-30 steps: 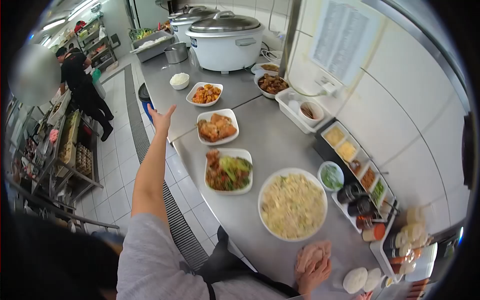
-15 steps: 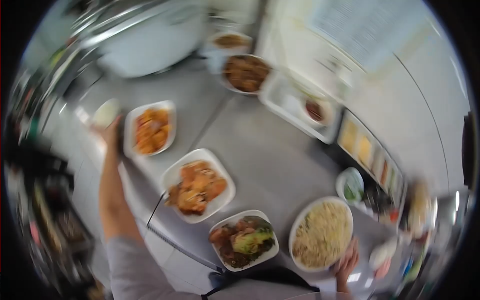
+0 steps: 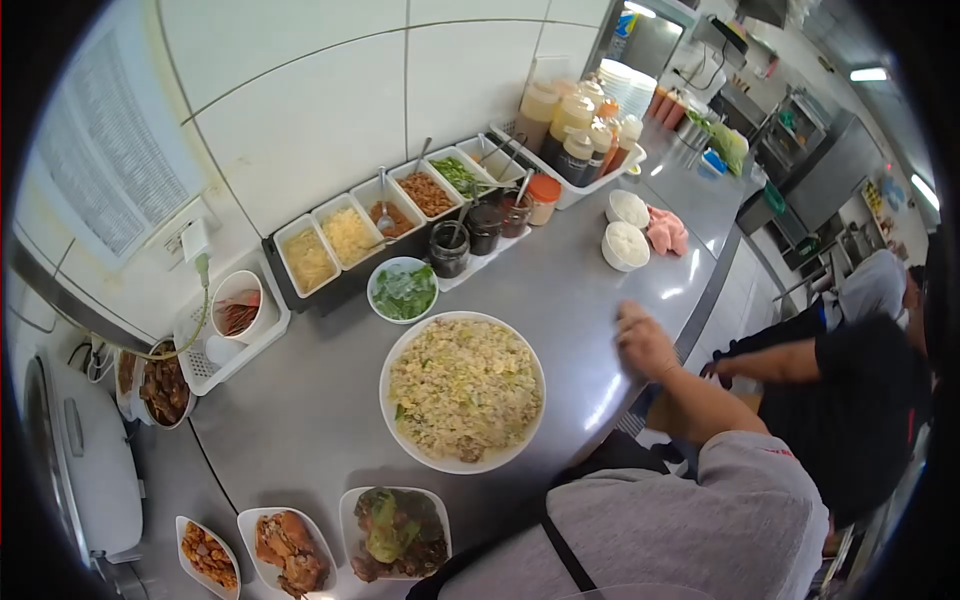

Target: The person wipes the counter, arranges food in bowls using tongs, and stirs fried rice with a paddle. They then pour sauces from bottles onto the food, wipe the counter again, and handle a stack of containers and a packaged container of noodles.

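right hand (image 3: 643, 342), right of centre in the frame, hangs over the bench (image 3: 300, 400) close to its right-hand edge. fingers look curled but blur; cannot tell if they are together or apart, nor whether the palm meets steel. your left hand is out of frame.

nearest things: a pair of white bowls (image 3: 624, 265) and a crumpled pink cloth (image 3: 666, 231), upper right of centre, the cloth just beside the bowls, your fingers apart from both.

risks: a quick, low swing to the upper right could clip the nearer bowl and push it into the other. tugging the cloth carelessly could nudge both. a co-worker in black (image 3: 850, 420), right of the frame, appears close behind your forearm; an elbow drawn back could bump them. your grey sleeve (image 3: 740, 470), if swept left, could catch the wide bowl (image 3: 455, 466) of fried rice mid-frame.
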Demonstrator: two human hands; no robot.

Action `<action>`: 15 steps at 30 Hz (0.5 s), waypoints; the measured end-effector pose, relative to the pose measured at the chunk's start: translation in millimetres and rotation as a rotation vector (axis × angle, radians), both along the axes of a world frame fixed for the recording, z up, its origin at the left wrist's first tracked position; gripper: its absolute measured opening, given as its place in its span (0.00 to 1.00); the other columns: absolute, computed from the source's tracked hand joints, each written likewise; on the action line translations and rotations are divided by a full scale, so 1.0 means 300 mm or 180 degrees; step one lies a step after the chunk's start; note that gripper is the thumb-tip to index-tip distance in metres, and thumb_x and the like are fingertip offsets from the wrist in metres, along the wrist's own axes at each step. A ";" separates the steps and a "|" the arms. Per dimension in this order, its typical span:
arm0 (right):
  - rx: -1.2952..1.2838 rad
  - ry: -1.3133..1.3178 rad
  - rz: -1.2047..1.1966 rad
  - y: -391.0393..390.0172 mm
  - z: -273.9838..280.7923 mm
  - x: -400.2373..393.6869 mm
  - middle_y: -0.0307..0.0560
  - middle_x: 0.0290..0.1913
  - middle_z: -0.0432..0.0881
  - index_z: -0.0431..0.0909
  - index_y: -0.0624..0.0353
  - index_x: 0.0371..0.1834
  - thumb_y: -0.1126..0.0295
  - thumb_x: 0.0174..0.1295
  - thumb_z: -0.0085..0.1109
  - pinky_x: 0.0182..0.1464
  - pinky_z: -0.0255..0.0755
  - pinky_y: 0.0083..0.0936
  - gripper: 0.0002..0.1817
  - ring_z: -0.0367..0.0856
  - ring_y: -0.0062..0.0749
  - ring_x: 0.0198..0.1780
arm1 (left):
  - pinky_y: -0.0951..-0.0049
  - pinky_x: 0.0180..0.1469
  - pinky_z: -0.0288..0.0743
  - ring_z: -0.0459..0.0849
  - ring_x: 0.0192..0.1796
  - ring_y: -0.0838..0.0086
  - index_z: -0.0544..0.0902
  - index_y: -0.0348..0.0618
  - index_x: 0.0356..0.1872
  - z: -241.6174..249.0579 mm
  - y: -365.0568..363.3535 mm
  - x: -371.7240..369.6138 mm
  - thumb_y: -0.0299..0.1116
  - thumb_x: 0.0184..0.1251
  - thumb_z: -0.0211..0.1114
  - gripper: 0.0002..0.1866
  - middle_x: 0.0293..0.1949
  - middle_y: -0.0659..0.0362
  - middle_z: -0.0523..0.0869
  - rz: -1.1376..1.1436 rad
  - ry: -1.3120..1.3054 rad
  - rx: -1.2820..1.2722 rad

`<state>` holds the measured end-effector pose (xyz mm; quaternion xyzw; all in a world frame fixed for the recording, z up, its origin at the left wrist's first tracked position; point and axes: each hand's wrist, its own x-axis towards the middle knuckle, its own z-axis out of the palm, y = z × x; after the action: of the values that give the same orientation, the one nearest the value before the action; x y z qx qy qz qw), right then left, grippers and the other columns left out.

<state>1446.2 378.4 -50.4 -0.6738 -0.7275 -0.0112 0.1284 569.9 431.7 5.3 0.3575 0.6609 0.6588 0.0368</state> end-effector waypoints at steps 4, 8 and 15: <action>-0.0278 0.1031 -0.1626 -0.109 0.016 0.233 0.51 0.28 0.78 0.76 0.62 0.27 0.70 0.53 0.47 0.35 0.72 0.29 0.09 0.78 0.37 0.30 | 0.65 0.56 0.68 0.73 0.53 0.61 0.62 0.33 0.58 0.118 -0.206 0.055 0.35 0.53 0.65 0.33 0.55 0.50 0.70 0.0764 0.0645 -0.0034; 0.0309 0.1927 -0.0362 0.145 0.197 -0.069 0.48 0.27 0.78 0.76 0.64 0.28 0.71 0.50 0.55 0.33 0.70 0.24 0.07 0.77 0.33 0.29 | 0.65 0.56 0.68 0.72 0.54 0.60 0.61 0.33 0.60 0.191 -0.688 0.280 0.36 0.53 0.65 0.34 0.57 0.50 0.68 0.2036 0.1192 -0.0413; -0.0350 0.3415 0.2744 0.502 0.440 -0.764 0.45 0.29 0.78 0.76 0.64 0.33 0.69 0.53 0.54 0.34 0.68 0.21 0.09 0.76 0.26 0.31 | 0.60 0.65 0.53 0.52 0.67 0.62 0.47 0.46 0.67 0.283 -0.737 0.958 0.41 0.42 0.70 0.51 0.67 0.55 0.49 0.0561 0.0555 0.0468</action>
<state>1217.0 529.0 81.5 -0.2423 -0.7659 0.4128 0.4292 857.3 210.5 90.2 0.3557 0.6404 0.6726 -0.1049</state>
